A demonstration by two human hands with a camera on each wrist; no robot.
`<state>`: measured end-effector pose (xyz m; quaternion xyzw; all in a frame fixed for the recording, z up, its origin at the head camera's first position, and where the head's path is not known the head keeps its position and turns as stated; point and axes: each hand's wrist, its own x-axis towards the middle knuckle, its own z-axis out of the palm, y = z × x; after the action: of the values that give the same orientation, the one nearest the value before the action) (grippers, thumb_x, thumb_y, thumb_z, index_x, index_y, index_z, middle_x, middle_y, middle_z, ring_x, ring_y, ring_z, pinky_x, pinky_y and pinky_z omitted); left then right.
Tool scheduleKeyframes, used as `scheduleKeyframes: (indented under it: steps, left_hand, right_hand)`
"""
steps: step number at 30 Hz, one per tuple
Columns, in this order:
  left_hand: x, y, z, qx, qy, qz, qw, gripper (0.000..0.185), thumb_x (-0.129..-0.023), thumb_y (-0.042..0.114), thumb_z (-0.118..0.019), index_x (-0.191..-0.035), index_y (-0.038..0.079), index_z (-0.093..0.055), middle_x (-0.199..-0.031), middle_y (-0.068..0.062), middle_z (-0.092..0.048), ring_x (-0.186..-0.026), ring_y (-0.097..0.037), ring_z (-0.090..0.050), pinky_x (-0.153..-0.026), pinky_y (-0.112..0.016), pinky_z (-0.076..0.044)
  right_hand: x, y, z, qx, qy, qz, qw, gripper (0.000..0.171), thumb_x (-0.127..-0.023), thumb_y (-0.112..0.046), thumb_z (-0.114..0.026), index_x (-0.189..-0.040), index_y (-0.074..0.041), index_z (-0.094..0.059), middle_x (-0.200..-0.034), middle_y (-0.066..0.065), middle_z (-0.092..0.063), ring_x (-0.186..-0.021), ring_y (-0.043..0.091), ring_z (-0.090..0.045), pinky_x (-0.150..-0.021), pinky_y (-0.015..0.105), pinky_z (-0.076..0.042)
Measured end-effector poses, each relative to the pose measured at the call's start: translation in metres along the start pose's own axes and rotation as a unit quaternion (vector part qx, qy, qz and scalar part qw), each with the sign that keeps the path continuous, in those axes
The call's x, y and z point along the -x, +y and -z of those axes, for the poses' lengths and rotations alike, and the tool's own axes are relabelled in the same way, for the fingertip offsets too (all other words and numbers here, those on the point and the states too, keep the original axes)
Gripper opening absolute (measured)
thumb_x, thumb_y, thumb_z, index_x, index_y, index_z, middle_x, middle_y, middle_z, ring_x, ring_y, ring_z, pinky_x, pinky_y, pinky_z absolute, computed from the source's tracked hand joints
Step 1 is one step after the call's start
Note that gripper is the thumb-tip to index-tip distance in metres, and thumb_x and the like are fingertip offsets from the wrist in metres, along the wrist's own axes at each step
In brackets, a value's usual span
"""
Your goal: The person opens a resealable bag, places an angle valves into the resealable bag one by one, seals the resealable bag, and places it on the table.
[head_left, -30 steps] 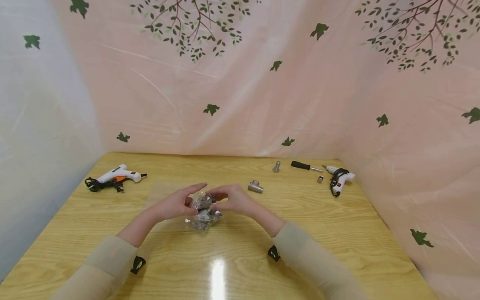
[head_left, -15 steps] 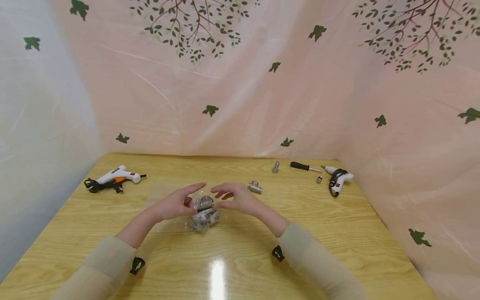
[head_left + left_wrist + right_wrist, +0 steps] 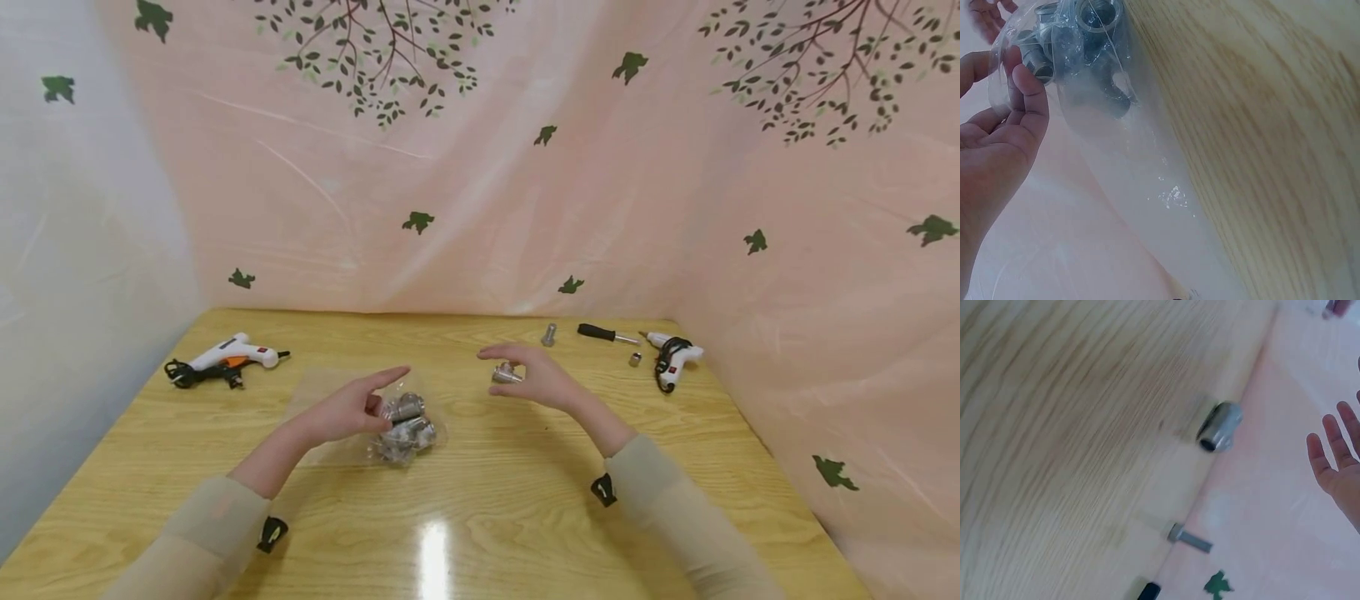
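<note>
A clear plastic bag (image 3: 1141, 187) lies on the table, with several metal pipe fittings (image 3: 407, 421) bunched inside it. My left hand (image 3: 347, 412) grips the edge of this bag, its index finger stretched out and the other fingers bent against the film in the left wrist view. To the right, a metal tee fitting (image 3: 506, 375) rests on the table. My right hand (image 3: 546, 381) is over it, thumb and fingers spread to either side. In the right wrist view, a gap separates the tee fitting (image 3: 1219, 427) from the hand's spread fingers (image 3: 1335, 440).
Behind the right hand lie a bolt (image 3: 549, 335), a black-handled screwdriver (image 3: 597, 332) and a small metal nut-like piece (image 3: 635, 359). A white glue gun (image 3: 678, 360) sits at the right edge; another glue gun (image 3: 236, 352) is at the far left. A patterned cloth (image 3: 480, 250) rises behind the table.
My right hand has left the bag and moved right to the tee fitting. The fittings show more clearly through the bag. My left hand stays in place at the bag.
</note>
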<state>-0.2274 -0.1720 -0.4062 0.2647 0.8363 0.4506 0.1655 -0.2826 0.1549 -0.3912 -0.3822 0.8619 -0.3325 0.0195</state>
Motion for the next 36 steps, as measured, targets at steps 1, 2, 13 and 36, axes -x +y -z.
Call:
scheduleKeyframes:
  steps: [1,2,13,36]
  left_hand:
    - [0.0,0.0,0.0,0.0,0.0,0.0,1.0,0.083,-0.084,0.002,-0.066,-0.152,0.015,-0.02,-0.072,-0.004,-0.039,-0.058,-0.009,-0.037,-0.056,-0.025,-0.039]
    - [0.001,-0.001,0.0,0.0,0.0,0.001,1.0,0.083,-0.084,0.002,-0.066,-0.152,0.016,-0.02,-0.072,-0.003,-0.039,-0.058,-0.01,-0.037,-0.056,-0.025,-0.039]
    - [0.003,-0.001,0.0,0.006,0.0,0.007,1.0,0.083,-0.084,0.002,-0.066,-0.152,0.016,-0.02,-0.075,-0.005,-0.042,-0.059,-0.01,-0.039,-0.056,-0.025,-0.04]
    - [0.003,-0.004,0.001,0.009,0.005,0.008,0.9999,0.087,-0.082,0.002,-0.068,-0.152,0.011,-0.018,-0.063,0.002,-0.044,-0.059,-0.009,-0.043,-0.056,-0.024,-0.043]
  right_hand:
    - [0.001,0.005,0.002,0.003,-0.001,-0.002,1.0,0.055,-0.083,-0.021,-0.073,-0.133,-0.012,-0.054,-0.137,0.005,-0.052,-0.125,0.024,-0.047,-0.096,0.047,-0.043]
    - [0.003,0.01,0.004,0.007,-0.004,-0.005,1.0,0.056,-0.082,-0.021,-0.074,-0.134,-0.012,-0.054,-0.138,0.005,-0.051,-0.127,0.025,-0.046,-0.097,0.047,-0.042]
    - [0.008,0.058,0.004,0.02,-0.051,-0.015,0.998,0.063,-0.08,-0.014,-0.075,-0.137,-0.005,-0.049,-0.142,0.016,-0.044,-0.133,0.035,-0.036,-0.106,0.055,-0.029]
    - [-0.005,0.09,-0.008,0.044,-0.066,-0.105,0.991,0.056,-0.081,-0.019,-0.075,-0.133,-0.01,-0.055,-0.126,0.005,-0.06,-0.113,0.023,-0.056,-0.1,0.045,-0.041]
